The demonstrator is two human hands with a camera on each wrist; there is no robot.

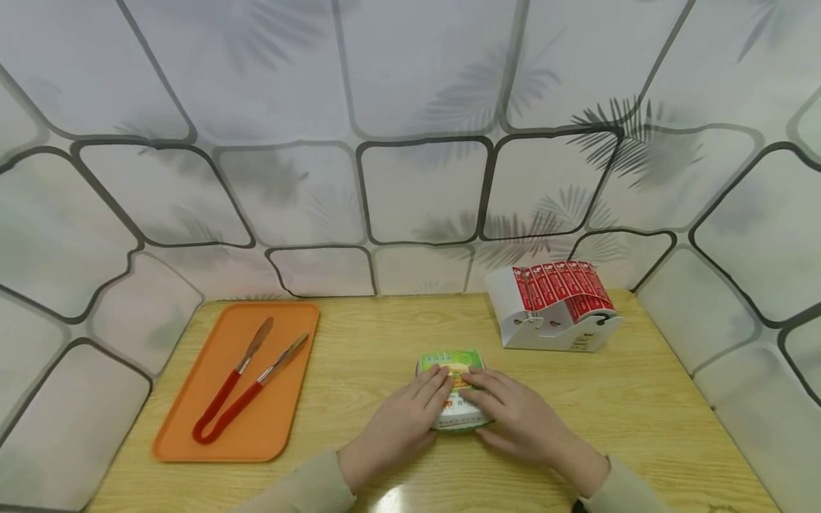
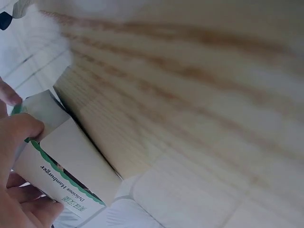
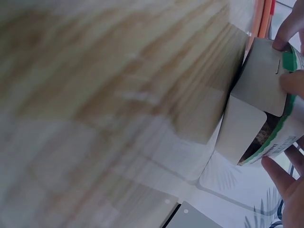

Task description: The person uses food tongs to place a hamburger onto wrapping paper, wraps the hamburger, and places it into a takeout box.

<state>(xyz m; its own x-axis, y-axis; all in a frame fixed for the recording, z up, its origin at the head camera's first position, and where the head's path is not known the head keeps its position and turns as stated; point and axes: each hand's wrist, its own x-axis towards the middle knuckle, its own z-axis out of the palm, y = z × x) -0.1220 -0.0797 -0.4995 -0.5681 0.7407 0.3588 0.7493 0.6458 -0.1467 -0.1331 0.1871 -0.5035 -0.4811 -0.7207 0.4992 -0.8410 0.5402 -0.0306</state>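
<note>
A small paper hamburger box [image 1: 457, 407], white with a green and yellow printed lid, stands at the front middle of the table. My left hand [image 1: 404, 415] grips its left side and my right hand [image 1: 524, 422] its right, fingers over the lid. In the left wrist view the left thumb presses the front of the box [image 2: 81, 147]. The right thumb does likewise on the box [image 3: 260, 78] in the right wrist view. Through a side gap under the scalloped green lid edge, something dark brown shows inside; its kind is unclear.
An orange tray [image 1: 269, 427] lies on the left of the wooden table [image 1: 359, 335], bearing red-handled metal tongs [image 1: 234, 407]. At the back right stands a white holder [image 1: 545, 335] with several red packets [image 1: 558, 281]. Patterned white walls [image 1: 423, 189] enclose the back and sides.
</note>
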